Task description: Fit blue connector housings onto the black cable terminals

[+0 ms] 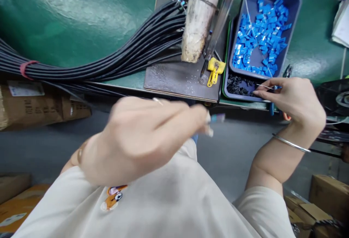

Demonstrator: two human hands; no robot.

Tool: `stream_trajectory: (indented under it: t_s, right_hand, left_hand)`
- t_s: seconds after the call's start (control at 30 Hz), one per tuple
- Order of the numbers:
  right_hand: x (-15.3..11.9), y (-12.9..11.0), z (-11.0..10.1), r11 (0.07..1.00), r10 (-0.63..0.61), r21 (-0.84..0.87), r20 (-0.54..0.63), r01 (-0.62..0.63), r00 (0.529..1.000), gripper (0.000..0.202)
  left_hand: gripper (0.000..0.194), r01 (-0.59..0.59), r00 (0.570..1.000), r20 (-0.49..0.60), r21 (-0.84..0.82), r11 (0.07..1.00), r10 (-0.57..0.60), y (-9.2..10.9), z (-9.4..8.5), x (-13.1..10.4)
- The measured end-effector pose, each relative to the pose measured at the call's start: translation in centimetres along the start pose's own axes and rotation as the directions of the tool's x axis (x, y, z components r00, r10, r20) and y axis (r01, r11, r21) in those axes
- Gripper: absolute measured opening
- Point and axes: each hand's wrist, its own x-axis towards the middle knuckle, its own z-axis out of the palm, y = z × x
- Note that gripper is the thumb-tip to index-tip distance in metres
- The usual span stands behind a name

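Observation:
My left hand [147, 132], smeared by motion, is in front of my body below the bench edge. Its thumb and fingertips pinch a small blue-and-purple piece [218, 118], too blurred to name exactly. At the bench's front edge on the right, my right hand [294, 98] pinches a thin pale wire [265, 86]. Its fingertips are over the right end of a small bin of black parts [240, 85]. Behind that sits a grey-blue bin [293, 16] holding many small blue connector pieces [261, 38]; a thin pale strand crosses it.
A bundle of black cables [109, 65] with a red tie lies along the green bench [81, 8]. A soldering iron [218, 27] points down beside a white wrapped post [199, 23], over a dark board [177, 79]. A yellow clip [215, 70] is near its tip. Cardboard boxes stand below.

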Motion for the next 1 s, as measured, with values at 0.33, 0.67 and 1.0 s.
stream_trajectory:
  t_s: [0.33,0.67,1.0]
  right_hand:
    - [-1.0,0.5,1.7,0.996,0.020,0.094,-0.311,0.010,0.950,0.014]
    - [-0.9,-0.4,1.6,0.992,0.080,-0.085,-0.193,-0.098,0.978,0.018]
    - [-0.9,-0.8,3.3,0.986,0.141,0.144,-0.441,-0.085,0.886,0.006]
  left_hand:
    - [0.016,0.261,0.964,0.167,-0.748,0.611,-0.207,-10.8,-0.1,-0.4]
    - [0.014,0.213,0.970,0.045,-0.627,0.749,-0.237,-9.5,1.9,1.4]
    - [0.009,0.207,0.969,-0.015,-0.486,0.849,-0.245,-8.2,2.4,2.6]
